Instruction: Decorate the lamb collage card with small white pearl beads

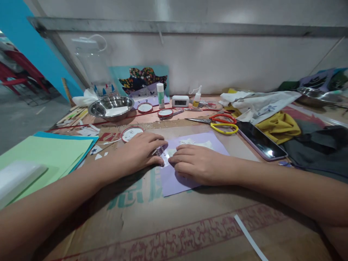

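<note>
A purple sheet of paper (178, 183) lies on the cardboard in front of me, with a whitish cut-out shape (205, 145) on its upper part. My left hand (143, 150) is at the sheet's left edge, its thumb and fingers closed around a small clear piece with dark dots (160, 150). I cannot make out exactly what that piece is. My right hand (199, 165) rests palm down on the purple sheet, its fingers stretched out and covering part of the white shape. The fingertips of both hands nearly meet.
Behind the sheet are scissors (223, 124), red-rimmed lids (132, 133), a glue stick (160, 96), a small glue bottle (197, 98), a digital clock (180, 101) and a steel bowl (111, 107). A phone (261, 140) lies right, green paper (58, 150) left, a white strip (250, 237) in front.
</note>
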A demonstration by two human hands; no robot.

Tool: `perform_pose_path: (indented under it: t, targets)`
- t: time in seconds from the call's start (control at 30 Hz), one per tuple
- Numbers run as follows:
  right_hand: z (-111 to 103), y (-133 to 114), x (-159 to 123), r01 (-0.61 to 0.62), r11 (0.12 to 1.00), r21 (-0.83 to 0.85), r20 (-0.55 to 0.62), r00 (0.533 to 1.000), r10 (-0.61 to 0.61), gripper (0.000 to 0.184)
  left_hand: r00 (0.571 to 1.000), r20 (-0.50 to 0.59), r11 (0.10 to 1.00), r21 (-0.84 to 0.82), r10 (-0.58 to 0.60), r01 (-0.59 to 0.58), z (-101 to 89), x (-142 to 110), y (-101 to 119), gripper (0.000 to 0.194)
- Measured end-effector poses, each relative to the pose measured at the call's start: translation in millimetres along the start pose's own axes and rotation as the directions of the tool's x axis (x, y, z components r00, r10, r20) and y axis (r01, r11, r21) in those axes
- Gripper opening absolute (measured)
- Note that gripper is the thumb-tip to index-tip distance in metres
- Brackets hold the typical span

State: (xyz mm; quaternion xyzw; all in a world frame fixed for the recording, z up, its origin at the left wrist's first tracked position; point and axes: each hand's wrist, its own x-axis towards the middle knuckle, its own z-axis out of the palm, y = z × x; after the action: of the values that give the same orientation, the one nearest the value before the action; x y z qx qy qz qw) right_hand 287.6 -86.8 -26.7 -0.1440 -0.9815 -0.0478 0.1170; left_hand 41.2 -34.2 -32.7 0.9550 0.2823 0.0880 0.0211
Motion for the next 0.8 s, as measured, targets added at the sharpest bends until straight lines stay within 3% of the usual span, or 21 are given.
perform_pose_path:
  t: [0.3, 0.47, 0.53, 0.63, 0.7, 0.8]
  targets:
    - [7.3, 3.1, -1.4, -0.013, 0.999, 0.046, -0.012, 1.000, 0.013, 0.027, 0.998, -0.015, 0.993, -0.105, -0.059, 0.057, -3.4, 1.5, -5.4, 0.018]
    - [5.9, -0.5, -3.3, -0.041, 0.989, 0.140, -0.128, 0.990, 0.059, 0.018, 0.996, 0.001, 0.985, -0.147, -0.094, 0.094, -4.9, -0.4, -7.6, 0.016]
    - [1.3, -2.8, -3.8, -0.138, 0.958, 0.250, -0.234, 0.952, 0.198, 0.013, 0.993, -0.031, 0.971, -0.211, -0.118, 0.109, -9.7, -1.3, -1.9, 0.017]
    - [-6.8, -5.3, -2.4, -0.310, 0.840, 0.445, -0.298, 0.833, 0.466, 0.013, 0.982, -0.135, 0.934, -0.349, -0.134, 0.080, -18.6, -2.5, 12.6, 0.019]
    - [-10.5, -6.3, 0.0, -0.393, 0.739, 0.548, -0.223, 0.782, 0.582, 0.018, 0.967, -0.193, 0.911, -0.405, -0.167, 0.077, -23.2, -3.5, 22.0, 0.020]
    - [-12.1, -7.9, 3.8, -0.447, 0.589, 0.673, -0.054, 0.765, 0.642, 0.014, 0.942, -0.230, 0.886, -0.447, -0.244, 0.121, -25.6, -5.1, 31.0, 0.020]
